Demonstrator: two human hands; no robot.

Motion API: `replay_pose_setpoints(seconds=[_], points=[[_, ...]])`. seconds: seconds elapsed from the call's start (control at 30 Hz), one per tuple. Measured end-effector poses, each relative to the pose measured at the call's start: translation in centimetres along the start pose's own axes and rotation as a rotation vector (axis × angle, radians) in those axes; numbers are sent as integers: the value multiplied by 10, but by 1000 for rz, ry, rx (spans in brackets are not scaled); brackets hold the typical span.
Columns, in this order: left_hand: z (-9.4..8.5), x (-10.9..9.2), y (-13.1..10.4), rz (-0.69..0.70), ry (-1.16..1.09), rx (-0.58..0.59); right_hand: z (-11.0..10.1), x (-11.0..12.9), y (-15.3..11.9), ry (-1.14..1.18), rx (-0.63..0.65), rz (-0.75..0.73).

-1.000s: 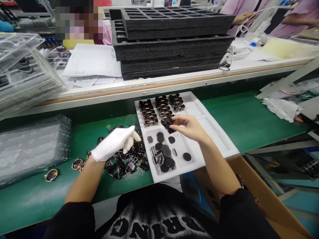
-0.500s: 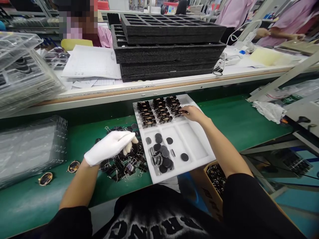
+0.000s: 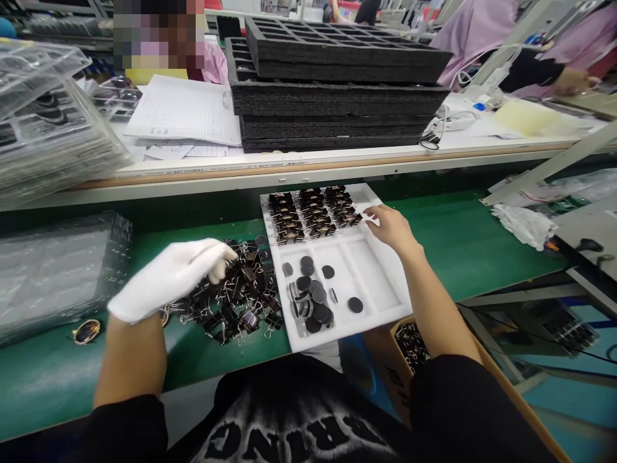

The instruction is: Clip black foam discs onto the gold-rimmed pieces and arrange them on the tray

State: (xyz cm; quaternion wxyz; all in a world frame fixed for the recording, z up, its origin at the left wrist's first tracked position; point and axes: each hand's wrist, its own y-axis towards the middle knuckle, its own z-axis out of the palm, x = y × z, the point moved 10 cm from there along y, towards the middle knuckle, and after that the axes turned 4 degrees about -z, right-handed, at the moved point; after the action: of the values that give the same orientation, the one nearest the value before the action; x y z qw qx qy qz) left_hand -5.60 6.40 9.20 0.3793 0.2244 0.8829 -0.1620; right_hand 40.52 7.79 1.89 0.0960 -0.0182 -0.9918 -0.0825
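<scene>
My left hand (image 3: 176, 276), in a white glove, hovers left of a pile of black binder clips (image 3: 245, 289). Its fingers are loosely bent, and nothing shows in them. My bare right hand (image 3: 391, 228) is open beside the nearest right end of the clipped rows, apart from them. Under it lies a white tray (image 3: 400, 257). Rows of binder clips gripping dark pieces (image 3: 315, 215) fill its far part. Black round discs (image 3: 318, 296) lie in its near left compartment. Left of my gloved hand lies a gold-rimmed dark oval piece (image 3: 87, 331); another is mostly hidden by my left arm.
Clear plastic trays (image 3: 62, 276) are stacked on the green table's left. A white shelf (image 3: 193, 168) runs behind, bearing black foam trays (image 3: 337, 96) and papers (image 3: 186, 109). A box of clips (image 3: 409, 347) stands below the table edge. Co-workers (image 3: 482, 32) sit beyond.
My left hand has moved left, away from the tray and across the clip pile. My right hand has let go of the clip at the row's end and drawn back right.
</scene>
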Motion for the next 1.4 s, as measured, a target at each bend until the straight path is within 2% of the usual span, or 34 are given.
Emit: replay_pose_setpoints(seconds=[0.07, 0.13, 0.17, 0.23, 0.27, 0.37, 0.43, 0.5, 0.63, 0.73, 0.87, 1.03, 1.13, 1.2, 1.3, 1.4], points=[[-29, 25, -13, -105, 28, -164, 1, 16, -18, 61, 46, -48], [-56, 57, -32, -265, 119, -331, 14, 41, -42, 153, 164, -150], [-67, 74, -43, -348, 198, -406, 27, 54, -58, 210, 262, -211], [-82, 106, -67, -482, 367, -500, 58, 66, -93, 299, 479, -235], [-86, 121, -79, -524, 445, -525, 66, 65, -107, 286, 486, -237], [-77, 168, -110, -591, 512, -454, 86, 57, -139, 188, 420, -316], [-59, 192, -126, -585, 500, -336, 95, 47, -151, 103, 371, -339], [-40, 209, -135, -561, 486, -228, 94, 44, -158, 81, 311, -381], [-13, 226, -138, -529, 466, -137, 76, 53, -160, 155, 226, -450], [-6, 232, -133, -517, 438, -129, 70, 55, -157, 213, 262, -439], [-10, 237, -130, -525, 400, -138, 73, 54, -158, 317, 337, -425], [-16, 248, -127, -592, 342, -150, 66, 53, -163, 207, 207, -439], [-19, 253, -123, -623, 332, -190, 63, 57, -163, 184, 225, -443], [-21, 254, -119, -628, 339, -218, 57, 59, -162, 269, 269, -428], [-26, 253, -115, -625, 356, -259, 41, 52, -155, 448, 287, -280], [-34, 252, -113, -633, 380, -304, 21, 43, -150, 551, 195, -147]])
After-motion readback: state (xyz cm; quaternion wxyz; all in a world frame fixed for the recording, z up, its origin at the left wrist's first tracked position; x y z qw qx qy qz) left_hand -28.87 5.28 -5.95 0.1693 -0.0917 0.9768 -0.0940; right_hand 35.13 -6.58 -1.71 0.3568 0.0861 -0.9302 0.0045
